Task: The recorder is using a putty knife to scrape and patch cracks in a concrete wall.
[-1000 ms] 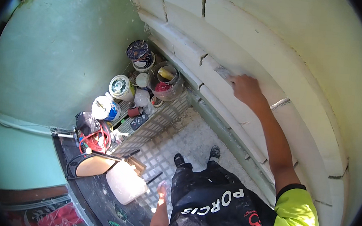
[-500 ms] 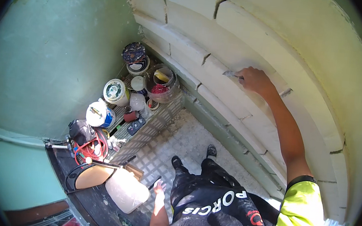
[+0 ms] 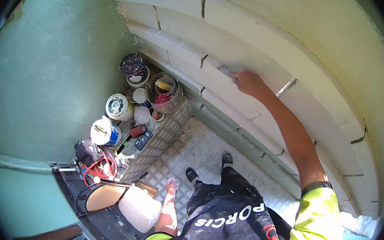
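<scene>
My right hand (image 3: 248,82) is closed around a small putty knife (image 3: 226,71). Its metal blade lies against a white panel (image 3: 199,31) of the block-patterned wall, near the edge of a raised row. Open dark joints run between the blocks, one of them just left of the blade. My left hand (image 3: 172,187) hangs low at my side in bright sunlight, above the pale floor. Its fingers are too small and washed out to show whether they hold anything. A pale, rounded plastic-looking piece (image 3: 140,210) lies close to that hand.
Along the green wall (image 3: 64,63), a slatted bench (image 3: 166,127) carries a white-lidded bucket (image 3: 117,107), a blue and white bucket (image 3: 104,132), a clear tub (image 3: 170,103) and red cord (image 3: 101,167). A black-framed chair (image 3: 103,198) stands near my left. My feet rest on the dusty floor (image 3: 209,135).
My right hand and the putty knife have shifted left along the wall panel. My left hand has risen slightly. The whole view has turned a little.
</scene>
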`<control>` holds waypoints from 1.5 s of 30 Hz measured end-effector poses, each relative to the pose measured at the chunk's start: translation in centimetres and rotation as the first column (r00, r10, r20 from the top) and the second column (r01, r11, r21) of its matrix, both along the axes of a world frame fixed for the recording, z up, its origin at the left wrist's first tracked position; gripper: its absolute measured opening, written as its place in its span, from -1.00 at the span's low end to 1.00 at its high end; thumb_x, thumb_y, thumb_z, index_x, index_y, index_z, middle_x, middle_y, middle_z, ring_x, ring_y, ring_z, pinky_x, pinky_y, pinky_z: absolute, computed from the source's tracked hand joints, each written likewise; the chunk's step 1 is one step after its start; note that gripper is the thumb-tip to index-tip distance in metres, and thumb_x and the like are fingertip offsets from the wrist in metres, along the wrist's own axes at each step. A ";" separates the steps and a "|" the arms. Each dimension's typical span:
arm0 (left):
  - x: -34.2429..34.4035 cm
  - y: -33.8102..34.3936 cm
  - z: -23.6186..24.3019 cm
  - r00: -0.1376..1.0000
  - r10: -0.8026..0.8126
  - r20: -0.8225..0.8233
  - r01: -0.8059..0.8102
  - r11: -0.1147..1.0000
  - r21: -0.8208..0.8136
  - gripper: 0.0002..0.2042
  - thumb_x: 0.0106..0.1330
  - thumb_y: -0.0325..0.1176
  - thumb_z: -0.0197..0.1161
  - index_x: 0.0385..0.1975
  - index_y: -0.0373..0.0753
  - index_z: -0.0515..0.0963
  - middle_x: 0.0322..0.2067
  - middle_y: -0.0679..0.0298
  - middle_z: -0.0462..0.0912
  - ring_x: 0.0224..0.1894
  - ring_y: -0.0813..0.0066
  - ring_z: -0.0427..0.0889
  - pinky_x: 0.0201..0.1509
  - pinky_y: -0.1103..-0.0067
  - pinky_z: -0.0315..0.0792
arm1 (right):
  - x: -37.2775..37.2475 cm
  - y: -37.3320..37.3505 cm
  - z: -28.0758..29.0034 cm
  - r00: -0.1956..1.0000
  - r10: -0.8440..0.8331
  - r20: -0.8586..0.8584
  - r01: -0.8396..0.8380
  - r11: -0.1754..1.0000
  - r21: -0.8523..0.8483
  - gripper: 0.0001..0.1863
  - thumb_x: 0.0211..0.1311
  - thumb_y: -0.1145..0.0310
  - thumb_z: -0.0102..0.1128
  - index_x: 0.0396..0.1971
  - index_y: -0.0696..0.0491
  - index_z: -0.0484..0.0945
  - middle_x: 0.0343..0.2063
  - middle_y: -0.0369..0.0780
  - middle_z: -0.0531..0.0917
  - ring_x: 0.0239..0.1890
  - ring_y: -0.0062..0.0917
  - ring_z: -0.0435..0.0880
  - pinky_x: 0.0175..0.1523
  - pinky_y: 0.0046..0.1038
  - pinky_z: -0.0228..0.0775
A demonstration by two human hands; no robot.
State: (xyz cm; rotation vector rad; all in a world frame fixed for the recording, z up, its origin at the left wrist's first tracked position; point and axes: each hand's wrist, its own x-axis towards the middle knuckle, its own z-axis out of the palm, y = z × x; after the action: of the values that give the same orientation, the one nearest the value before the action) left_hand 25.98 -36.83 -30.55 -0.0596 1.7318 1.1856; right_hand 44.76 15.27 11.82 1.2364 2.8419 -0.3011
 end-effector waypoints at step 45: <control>14.3 16.5 25.6 0.914 -0.301 -0.273 0.366 0.901 0.232 -0.66 0.37 -0.52 0.01 0.13 -0.30 0.45 0.08 0.20 0.57 0.04 0.45 0.60 -0.02 0.60 0.46 | -5.1 4.6 -3.1 0.991 0.118 -0.063 -0.109 0.986 0.126 -0.68 0.33 0.37 -0.11 -0.03 -0.12 0.58 -0.24 -0.13 0.69 -0.19 -0.26 0.71 -0.12 -0.15 0.57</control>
State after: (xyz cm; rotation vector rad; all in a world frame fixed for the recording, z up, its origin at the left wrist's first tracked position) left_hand 40.25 -20.37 -4.98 0.5500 1.6677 1.1954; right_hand 39.68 19.83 8.69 1.0968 3.0179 -0.1726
